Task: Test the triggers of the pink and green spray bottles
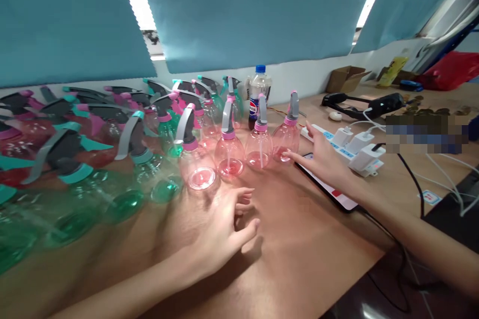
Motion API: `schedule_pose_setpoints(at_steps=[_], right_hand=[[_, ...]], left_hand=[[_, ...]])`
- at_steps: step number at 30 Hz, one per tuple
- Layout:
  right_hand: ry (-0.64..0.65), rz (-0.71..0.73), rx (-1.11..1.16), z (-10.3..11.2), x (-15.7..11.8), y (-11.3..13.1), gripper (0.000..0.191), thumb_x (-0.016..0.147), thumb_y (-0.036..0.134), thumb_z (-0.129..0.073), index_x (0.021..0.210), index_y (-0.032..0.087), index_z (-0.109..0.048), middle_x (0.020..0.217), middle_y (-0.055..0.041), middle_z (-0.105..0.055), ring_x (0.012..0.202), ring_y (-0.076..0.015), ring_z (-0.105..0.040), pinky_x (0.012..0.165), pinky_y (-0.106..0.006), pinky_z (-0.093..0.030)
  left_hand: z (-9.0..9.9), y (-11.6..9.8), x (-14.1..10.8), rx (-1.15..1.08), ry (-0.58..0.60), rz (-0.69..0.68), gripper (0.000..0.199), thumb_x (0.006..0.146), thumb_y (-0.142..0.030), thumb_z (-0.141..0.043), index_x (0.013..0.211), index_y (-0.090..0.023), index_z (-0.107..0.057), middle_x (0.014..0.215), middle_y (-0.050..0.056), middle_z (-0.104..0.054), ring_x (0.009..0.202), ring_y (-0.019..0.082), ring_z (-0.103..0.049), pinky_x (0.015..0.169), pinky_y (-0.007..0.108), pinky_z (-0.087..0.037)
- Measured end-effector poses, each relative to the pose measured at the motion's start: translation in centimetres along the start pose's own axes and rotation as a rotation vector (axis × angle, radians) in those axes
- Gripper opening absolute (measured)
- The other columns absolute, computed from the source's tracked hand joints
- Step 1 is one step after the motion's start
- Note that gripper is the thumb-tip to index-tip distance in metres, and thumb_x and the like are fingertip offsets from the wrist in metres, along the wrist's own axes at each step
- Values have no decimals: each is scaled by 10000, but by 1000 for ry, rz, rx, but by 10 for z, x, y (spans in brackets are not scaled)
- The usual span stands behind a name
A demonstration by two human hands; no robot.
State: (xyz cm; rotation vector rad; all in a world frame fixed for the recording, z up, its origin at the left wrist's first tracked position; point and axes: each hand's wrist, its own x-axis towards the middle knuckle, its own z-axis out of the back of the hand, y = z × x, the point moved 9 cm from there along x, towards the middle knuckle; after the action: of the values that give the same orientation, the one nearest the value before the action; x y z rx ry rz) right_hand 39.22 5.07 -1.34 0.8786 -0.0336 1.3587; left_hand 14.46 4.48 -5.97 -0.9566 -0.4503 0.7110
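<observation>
My left hand [228,224] hovers over or rests on the brown table, fingers loosely curved and apart, with nothing in it. My right hand [324,159] is beside the rightmost pink spray bottle [285,137], thumb and fingers spread; whether they touch the bottle I cannot tell. Under that hand lies a phone [342,202] with a lit screen. Left of the rightmost bottle stand more pink spray bottles with grey triggers: one [259,147], another [229,154], and a third [198,167] nearest my left hand. A green spray bottle [159,179] stands farther left.
Many pink and green spray bottles crowd the left side. A Pepsi bottle [258,94] stands behind the row. To the right are a power strip [337,142] with white chargers, loose cables, a black headset-like device [362,104], a cardboard box [346,79] and a red bag [451,72].
</observation>
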Motion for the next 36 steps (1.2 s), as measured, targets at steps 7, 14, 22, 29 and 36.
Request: schedule_pose_setpoints(at_steps=[7,14,22,29,36], right_hand=[[152,314,127,-4,-59,148,525,877,410,-624,1329,251,-409,1253,-125,-568,1176,-319,-552,975,-520,-482],[555,624,376,-90,-93,274,405,903,308,-602,1273,245,-450,1248,-95,-593,1178,-254,-563,984,-448,-490],[780,796,575,-191,-128,404,247,901,262,-595,1145,232,-565,1152,-79,-644,1060,-221,-629,896,-411,-519],[839,762,788,-248,-151,489,164,865,219,-637,1027,214,-615,1074,-54,-669,946,-178,-660,873,-368,-531],[876,682,834,-285,-160,529,178,858,222,-649,1026,176,-612,1067,-77,-683,893,-163,-678,817,-336,-553]], left_hand=[[49,15,-53,-40,-77,50,297,903,-294,-544,1192,-249,-491,1171,89,-601,955,226,-677,781,394,-594],[121,33,-141,42,-294,145,231,888,-336,-571,1106,-260,-575,1062,50,-675,879,226,-685,730,364,-582],[226,80,-275,123,-699,301,223,871,-420,-566,1037,-278,-610,945,35,-682,856,246,-680,708,379,-555],[320,102,-383,249,-1097,393,305,823,-473,-600,980,-213,-585,893,37,-631,850,244,-634,705,373,-520],[387,111,-398,418,-1280,423,771,717,-488,-722,1320,-122,-411,1388,227,-440,1240,349,-496,905,461,-501]])
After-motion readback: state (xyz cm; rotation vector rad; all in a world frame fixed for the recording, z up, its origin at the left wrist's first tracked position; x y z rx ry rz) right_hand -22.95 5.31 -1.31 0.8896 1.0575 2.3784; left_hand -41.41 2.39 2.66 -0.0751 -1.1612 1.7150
